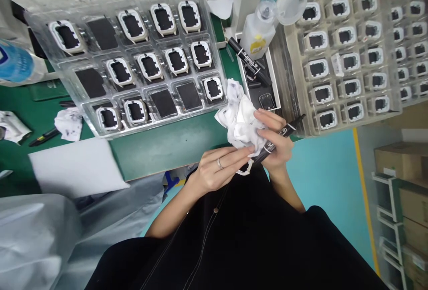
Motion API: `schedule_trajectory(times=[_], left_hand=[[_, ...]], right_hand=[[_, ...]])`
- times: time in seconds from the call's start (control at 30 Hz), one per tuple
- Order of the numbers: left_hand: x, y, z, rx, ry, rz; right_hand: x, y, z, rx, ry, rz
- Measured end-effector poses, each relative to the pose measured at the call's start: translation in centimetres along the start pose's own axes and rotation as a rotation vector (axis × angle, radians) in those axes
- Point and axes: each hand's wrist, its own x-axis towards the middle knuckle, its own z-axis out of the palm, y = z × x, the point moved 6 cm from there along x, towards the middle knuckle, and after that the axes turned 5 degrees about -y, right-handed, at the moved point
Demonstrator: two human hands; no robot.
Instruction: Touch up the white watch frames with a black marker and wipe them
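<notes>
A: Head view. State of the left grip?
B: Left hand (214,169), ring on one finger: fingers nearly straight, side by side, tips against a crumpled white cloth (240,116). Thumb hidden, so I cannot tell how far that grip is closed.
A: And the right?
B: Right hand (279,145): fingers bent, tips on the other side of the cloth. Grip closed around a black marker (288,129), which slants across the hand, its upper end pointing away from the body.
A: Position of the workpiece?
B: A pale frame (245,169) shows just below the left fingertips, beside the marker's lower end. Partly covered; which hand bears it, cannot tell. All of this is held in front of the body, at the near edge of the green worktop (167,147).
A: Surroundings?
B: To the left, a clear tray (167,118) with similar frames in most compartments; four show only dark lining. To the right, a second tray (302,98) of frames. Between them, an open box (276,86) with another marker (249,60) lying in it, and a bottle (256,34) beyond.
</notes>
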Motion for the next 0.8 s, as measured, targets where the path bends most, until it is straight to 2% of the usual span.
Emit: schedule_trajectory(times=[0.17,0.27,0.37,0.47,0.63,0.8], left_hand=[[-0.3,-0.2,0.6,-0.121,0.011,-0.051],[-1.0,-0.3,0.8,-0.223,0.023,-0.11],[-1.7,-0.7,0.5,-0.33,0.069,-0.235],[-2.1,-1.9,-0.2,-0.394,0.184,-0.414],[-2.1,-4.4,-1.3,-0.442,0.389,-0.616],[-1.7,-5.9,-1.1,-0.561,0.41,-0.753]], right_hand=[[0.4,-0.1,0.4,0.177,0.207,0.015],[1.3,-0.4,0.6,0.297,0.263,0.108],[2.1,-0.4,0.6,0.379,0.283,0.178],[2.5,0.1,0.7,0.449,0.331,0.208],[3.3,0.3,1.9,0.579,0.278,0.261],[2.5,0.9,2.7,0.586,0.22,0.376]])
